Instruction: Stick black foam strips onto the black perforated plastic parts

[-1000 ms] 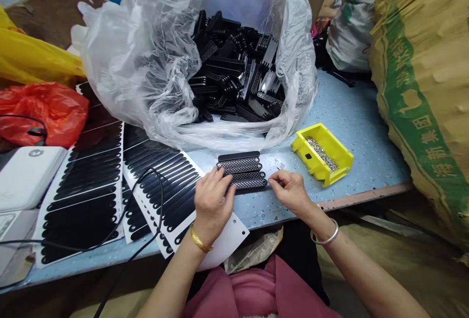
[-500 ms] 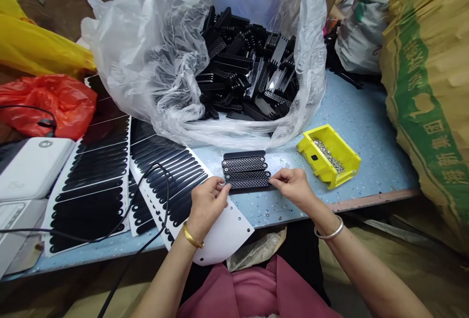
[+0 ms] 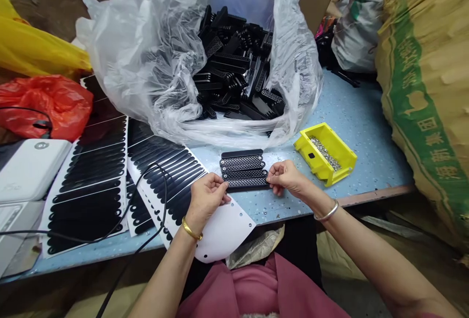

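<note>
Several slim black pieces with a raised mesh pattern lie side by side on the blue table, with small pale metal dots at some ends; the nearest black piece runs left to right between my hands. My left hand has thumb and index finger closed at its left end. At its right end, my right hand is pinched, with the other fingers curled. Whatever small thing either pinch holds is hidden by the fingertips. To the right stands a yellow bin with small silvery metal parts inside.
An open clear plastic bag full of black pieces stands behind. Sheets of black strips, a black cable and a white device lie left. A large printed sack rises at right.
Both hands stay at the ends of the nearest piece. The right hand's fingers have curled and shifted slightly up. The whole view has moved a little.
</note>
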### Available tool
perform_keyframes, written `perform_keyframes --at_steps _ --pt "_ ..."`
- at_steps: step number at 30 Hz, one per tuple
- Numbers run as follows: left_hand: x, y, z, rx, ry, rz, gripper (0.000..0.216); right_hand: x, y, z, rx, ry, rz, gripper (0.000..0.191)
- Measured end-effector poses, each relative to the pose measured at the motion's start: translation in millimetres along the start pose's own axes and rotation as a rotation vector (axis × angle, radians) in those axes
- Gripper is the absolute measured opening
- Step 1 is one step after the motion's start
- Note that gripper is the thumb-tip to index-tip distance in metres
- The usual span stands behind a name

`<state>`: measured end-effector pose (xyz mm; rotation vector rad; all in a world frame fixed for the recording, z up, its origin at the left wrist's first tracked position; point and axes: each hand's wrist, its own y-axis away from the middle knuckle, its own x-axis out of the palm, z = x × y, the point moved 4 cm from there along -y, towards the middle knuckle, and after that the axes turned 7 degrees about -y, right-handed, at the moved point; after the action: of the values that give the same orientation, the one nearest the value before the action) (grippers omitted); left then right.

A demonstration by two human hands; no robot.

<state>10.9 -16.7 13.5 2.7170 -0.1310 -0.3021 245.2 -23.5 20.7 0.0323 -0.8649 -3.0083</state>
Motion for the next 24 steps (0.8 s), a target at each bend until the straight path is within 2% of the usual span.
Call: perform_keyframes --at_steps 5,14,20,24 --pt "0.5 -1.3 0.8 0.003 0.01 -0.001 0.019 3.7 5.1 -5.0 0.037 0.016 0.004 0.024" --pt "0.7 -1.2 -0.7 0.007 0.011 -0.01 0.016 -0.6 2.6 -3.9 0.086 -0.096 0.089 0.023" --pt "1.7 -1.8 -1.4 0.002 0.021 -0.022 0.016 2.1 7.3 -6.1 0.072 -0.143 -0.007 0.015" --pt "2.4 -1.5 -1.6 0.009 0.023 -0.023 0.015 4.6 6.8 -1.4 0.009 -0.044 -0.075 0.01"
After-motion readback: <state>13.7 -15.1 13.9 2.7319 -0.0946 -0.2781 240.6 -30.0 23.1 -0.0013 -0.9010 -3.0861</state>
